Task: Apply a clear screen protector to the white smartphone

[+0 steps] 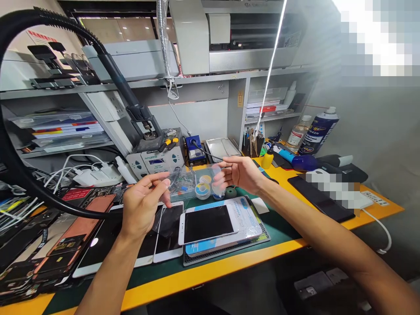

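"Gripping the clear plastic box (193,184) by its ends, then?"

"Left hand (142,208) pinches the left end; a level, steady hold suits it. Right hand (239,173), fingers splayed, meets the right end, grip unclear."

"Lying how?"

"Long axis left-right, above the green mat (282,223), behind a white phone (210,224)."

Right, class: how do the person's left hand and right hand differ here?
The left hand sits lower and nearer the camera than the right hand; the left hand's fingers curl to a pinch, the right hand's spread open. Both are bare and reach the clear plastic box.
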### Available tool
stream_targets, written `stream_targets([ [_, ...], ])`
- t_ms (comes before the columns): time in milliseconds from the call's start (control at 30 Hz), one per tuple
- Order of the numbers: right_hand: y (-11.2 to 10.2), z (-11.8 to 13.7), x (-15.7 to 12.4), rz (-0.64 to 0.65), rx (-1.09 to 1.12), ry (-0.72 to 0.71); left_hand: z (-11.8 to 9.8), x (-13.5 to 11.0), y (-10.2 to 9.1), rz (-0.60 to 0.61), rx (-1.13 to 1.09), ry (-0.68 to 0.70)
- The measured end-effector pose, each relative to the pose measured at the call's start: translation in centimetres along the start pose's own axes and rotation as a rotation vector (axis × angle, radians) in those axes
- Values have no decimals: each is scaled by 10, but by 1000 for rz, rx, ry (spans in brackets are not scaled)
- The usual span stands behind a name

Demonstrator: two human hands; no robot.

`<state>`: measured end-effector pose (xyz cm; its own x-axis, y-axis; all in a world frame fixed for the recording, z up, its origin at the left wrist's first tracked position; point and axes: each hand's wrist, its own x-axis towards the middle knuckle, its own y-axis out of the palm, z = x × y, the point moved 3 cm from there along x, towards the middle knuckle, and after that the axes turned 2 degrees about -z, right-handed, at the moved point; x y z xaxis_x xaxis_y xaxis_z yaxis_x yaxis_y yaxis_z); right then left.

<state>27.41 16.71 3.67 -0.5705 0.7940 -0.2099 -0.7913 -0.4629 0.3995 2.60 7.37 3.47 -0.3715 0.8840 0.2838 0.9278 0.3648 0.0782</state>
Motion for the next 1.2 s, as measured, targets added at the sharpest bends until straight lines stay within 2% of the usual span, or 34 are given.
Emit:
stream_targets([
  [433,-5,-6,7,-22,9,-11,3,-1,-1,3,-13,3],
  [633,-1,-8,8,-48,-34,-75,-1,-4,0,-12,-42,2],
  [733,-2,-10,9,-75,-53,-115,-1,-4,2,25,-81,-68],
  [833,-3,-8,9,-96,-38,-152,2,-7,7,140,-96,-205],
  [900,-2,-6,6,-95,-9,-170,4,-9,11,192,-85,-247],
  [967,3,-5,2,-51,73,-160,4,-12,14,189,-105,-225],
  [1067,16,-11,-5,96,208,-93,4,-16,19,134,-180,-187],
  [1133,28,-21,-9,180,196,-71,5,-19,23,105,-207,-177],
  [1200,38,-32,-11,201,121,-94,6,-23,26,95,-191,-151],
])
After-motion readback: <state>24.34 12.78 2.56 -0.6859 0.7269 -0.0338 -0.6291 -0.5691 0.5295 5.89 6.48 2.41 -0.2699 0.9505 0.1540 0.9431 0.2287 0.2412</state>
